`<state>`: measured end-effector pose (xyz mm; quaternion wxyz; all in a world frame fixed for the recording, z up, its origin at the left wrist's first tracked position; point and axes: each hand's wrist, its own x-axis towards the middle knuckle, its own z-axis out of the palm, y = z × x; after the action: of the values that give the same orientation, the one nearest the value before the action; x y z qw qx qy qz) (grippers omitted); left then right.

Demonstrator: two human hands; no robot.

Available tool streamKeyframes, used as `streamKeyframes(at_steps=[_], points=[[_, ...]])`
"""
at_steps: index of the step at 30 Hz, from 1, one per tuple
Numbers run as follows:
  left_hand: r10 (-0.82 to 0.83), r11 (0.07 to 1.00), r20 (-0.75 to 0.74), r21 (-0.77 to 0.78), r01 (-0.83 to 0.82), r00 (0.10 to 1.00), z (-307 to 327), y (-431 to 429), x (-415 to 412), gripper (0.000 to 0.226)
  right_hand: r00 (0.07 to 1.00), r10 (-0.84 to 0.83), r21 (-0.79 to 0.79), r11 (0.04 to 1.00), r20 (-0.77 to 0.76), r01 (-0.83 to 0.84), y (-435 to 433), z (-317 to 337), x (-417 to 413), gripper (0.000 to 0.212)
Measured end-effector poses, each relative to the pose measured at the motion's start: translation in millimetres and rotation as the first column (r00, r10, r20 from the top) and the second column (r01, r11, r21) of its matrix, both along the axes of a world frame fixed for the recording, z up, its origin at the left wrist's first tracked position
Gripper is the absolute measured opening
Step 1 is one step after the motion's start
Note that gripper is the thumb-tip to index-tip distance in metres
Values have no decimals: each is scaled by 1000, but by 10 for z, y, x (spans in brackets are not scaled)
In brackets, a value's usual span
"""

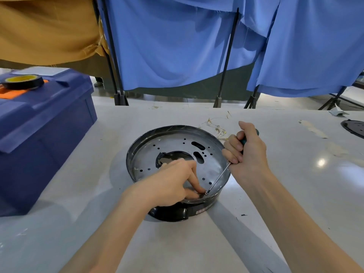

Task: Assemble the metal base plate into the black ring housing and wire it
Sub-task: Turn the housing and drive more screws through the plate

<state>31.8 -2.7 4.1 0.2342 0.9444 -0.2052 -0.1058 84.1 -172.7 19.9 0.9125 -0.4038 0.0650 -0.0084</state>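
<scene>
Screw (206, 193) pinched by left fingers (195, 182), right hand (248, 154) gripping screwdriver (218, 178)

Screw (206, 193) at screwdriver (218, 178) tip too small, I cannot tell head type. Left hand (173, 184) fingertips pinch it, hiding metal base plate (177, 142) beneath. Screwdriver handle mostly buried in right hand (248, 154). Label on black ring housing (171, 213) unreadable. Black part (354, 129) cut off at right edge, perhaps second housing. Tape roll (23, 82) blurred. Blue toolbox (45, 138) cropped left.
</scene>
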Motion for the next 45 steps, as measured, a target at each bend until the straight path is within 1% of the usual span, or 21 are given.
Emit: streamKeyframes(at_steps=[3,6,12,16,18,21,23,24,26,28,30,32,34,36,38,40,42,43,44,45], points=[[68,992,14,-105,-66,998,-92,-7,56,40,1000,23,-11,1000,6,-23,16,-15,15,40],[104,983,18,-157,-100,994,-161,-2,100,48,1000,29,-9,1000,11,-29,16,-48,33,38],[110,980,24,-172,-104,994,-179,1,114,47,999,28,-23,999,27,-27,21,-76,40,39],[118,977,20,-183,-113,993,-176,-8,104,47,991,69,-88,994,112,-59,34,-52,-16,42],[121,979,9,-164,-118,993,-161,-6,98,42,974,119,-162,983,192,-88,63,-22,-64,46],[85,988,27,-132,-81,996,-136,-4,102,19,918,268,-240,950,293,-201,134,29,-154,54],[55,993,48,-110,-49,997,-109,-1,117,21,880,351,-249,928,321,-279,159,48,-204,56],[52,993,43,-111,-46,998,-92,4,127,24,870,368,-265,920,329,-289,160,53,-222,55],[54,984,24,-171,-50,998,-56,10,153,25,863,366,-339,908,349,-248,163,67,-248,51],[46,958,-20,-283,-50,999,-17,-15,148,26,861,336,-416,894,382,-165,174,84,-261,47],[19,906,-87,-419,-54,996,11,-55,121,28,856,297,-445,891,424,-90,180,79,-272,45],[-29,809,-166,-583,-74,986,20,-77,108,26,840,269,-465,885,472,-23,178,61,-275,46],[-88,711,-195,-699,-76,977,30,-76,98,21,815,262,-491,871,517,31,182,43,-270,43],[-114,658,-185,-750,-65,976,24,-75,96,19,800,251,-502,862,545,71,191,50,-264,37],[-107,635,-173,-770,-67,979,12,-81,94,20,779,267,-511,856,567,78,205,64,-279,33],[-84,628,-164,-775,-75,983,-20,-82,95,20,741,336,-522,853,581,22,216,70,-312,38],[-85,620,-182,-780,-91,980,-42,-86,92,11,719,405,-541,839,565,-48,206,73,-331,47],[-91,625,-191,-775,-93,977,-48,-87,90,6,725,425,-555,829,542,-72,196,83,-325,50],[-92,634,-198,-767,-96,976,-46,-92,85,6,741,442,-561,821,506,-107,178,96,-306,50],[-86,646,-203,-757,-100,975,-35,-100,77,11,759,461,-548,820,460,-166,151,115,-287,48]])
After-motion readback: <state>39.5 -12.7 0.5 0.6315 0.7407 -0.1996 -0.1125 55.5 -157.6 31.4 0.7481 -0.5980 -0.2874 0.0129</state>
